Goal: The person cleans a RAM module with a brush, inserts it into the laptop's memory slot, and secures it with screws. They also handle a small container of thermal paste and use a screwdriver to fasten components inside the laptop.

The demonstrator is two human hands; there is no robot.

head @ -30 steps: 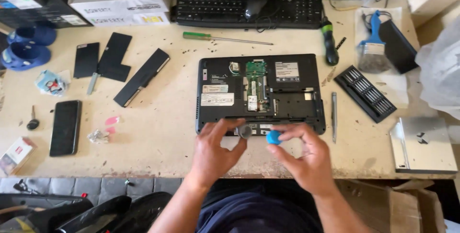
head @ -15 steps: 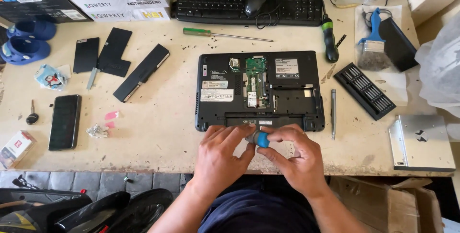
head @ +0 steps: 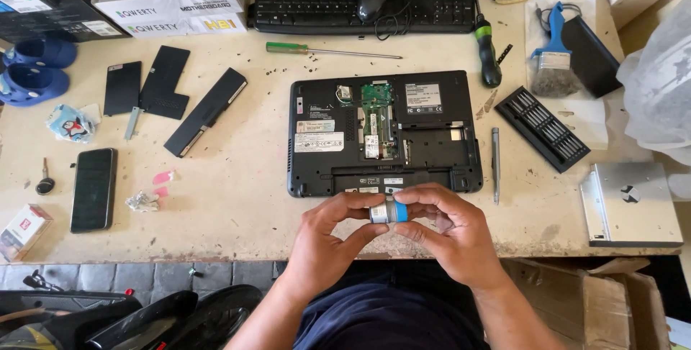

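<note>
At lower centre, a small grey and blue cylinder (head: 389,211) is pinched between the left hand (head: 327,238) and right hand (head: 450,235), its ends hidden by fingers, while just beyond, the upturned laptop (head: 384,130) lies with covers removed and 1 circuit board exposed, reassembly undone.

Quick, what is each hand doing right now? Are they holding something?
Left hand: fingers closed on the grey end of a small cylinder.
Right hand: fingers closed on the blue end of the same cylinder.
</note>
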